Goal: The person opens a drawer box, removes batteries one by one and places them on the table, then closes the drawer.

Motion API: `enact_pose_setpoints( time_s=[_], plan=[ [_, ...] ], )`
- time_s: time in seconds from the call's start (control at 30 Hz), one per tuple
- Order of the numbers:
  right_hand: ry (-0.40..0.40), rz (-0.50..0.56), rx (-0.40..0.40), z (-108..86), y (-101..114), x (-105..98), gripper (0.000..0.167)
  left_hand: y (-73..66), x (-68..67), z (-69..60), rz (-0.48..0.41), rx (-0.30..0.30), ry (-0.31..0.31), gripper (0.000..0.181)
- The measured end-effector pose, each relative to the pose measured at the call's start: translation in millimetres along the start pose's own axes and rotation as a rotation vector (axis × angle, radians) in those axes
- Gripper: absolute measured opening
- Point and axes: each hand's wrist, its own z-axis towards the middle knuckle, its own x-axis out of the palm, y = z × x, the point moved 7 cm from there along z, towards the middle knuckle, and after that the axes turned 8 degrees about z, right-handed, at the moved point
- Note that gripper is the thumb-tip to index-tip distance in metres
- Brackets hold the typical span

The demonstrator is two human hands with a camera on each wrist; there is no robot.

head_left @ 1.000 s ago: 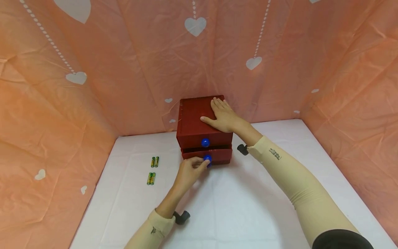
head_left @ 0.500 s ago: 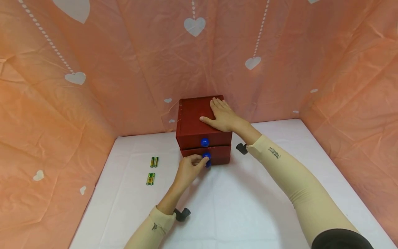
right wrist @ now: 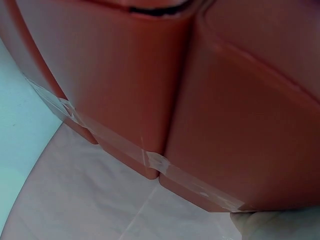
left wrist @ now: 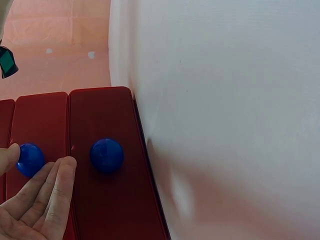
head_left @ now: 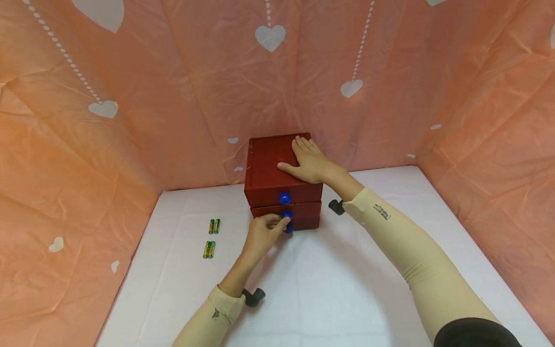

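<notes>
A dark red drawer cabinet (head_left: 270,164) with round blue knobs stands at the back of the table. My left hand (head_left: 260,236) pinches the middle drawer's knob (left wrist: 31,160) between thumb and fingers; that drawer lies flush with its neighbours. Just beside those fingers in the left wrist view is the bottom knob (left wrist: 107,155), untouched. The top knob (head_left: 284,198) is untouched too. On the cabinet's top my right hand (head_left: 309,161) rests flat, fingers straight and thumb spread. In the right wrist view only part of that hand shows, beside the cabinet's taped side.
Two pairs of small green-and-gold batteries, a far pair (head_left: 214,226) and a near pair (head_left: 209,249), lie left of the cabinet. A white cloth covers the table (head_left: 338,289). Pink curtains (head_left: 195,96) with white hearts hang behind and at both sides.
The middle drawer, slightly pulled out a second ago, has gone in, pushed by my left hand on its knob. My right hand has stayed on the cabinet's top.
</notes>
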Motion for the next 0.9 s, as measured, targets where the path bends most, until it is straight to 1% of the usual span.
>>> enact_pose_setpoints(
  time_s=[0.2, 0.4, 0.57, 0.63, 0.77, 0.9],
  plan=[
    [0.002, 0.013, 0.010, -1.3, 0.9, 0.2, 0.099, 1.6, -0.1, 1.5, 0.005, -0.012, 0.006, 0.032],
    [-0.005, 0.022, 0.004, -2.3, 1.1, -0.5, 0.100, 1.8, -0.7, 4.0, 0.004, -0.008, -0.005, 0.031],
    [-0.011, 0.018, 0.003, -1.5, -0.4, 0.2, 0.099, 3.5, -0.4, 5.2, 0.002, -0.020, -0.003, 0.034],
    [-0.012, 0.017, 0.005, -1.3, -0.8, 0.6, 0.099, 4.5, -0.3, 4.4, 0.009, -0.027, -0.001, 0.035],
    [-0.014, 0.028, 0.004, -0.6, -0.7, 0.9, 0.099, 6.0, 0.2, 1.1, 0.045, -0.023, 0.009, 0.035],
    [-0.020, 0.028, -0.001, -0.5, -0.3, 0.3, 0.099, 8.7, 2.1, -3.0, 0.078, -0.023, 0.040, 0.033]
  ],
)
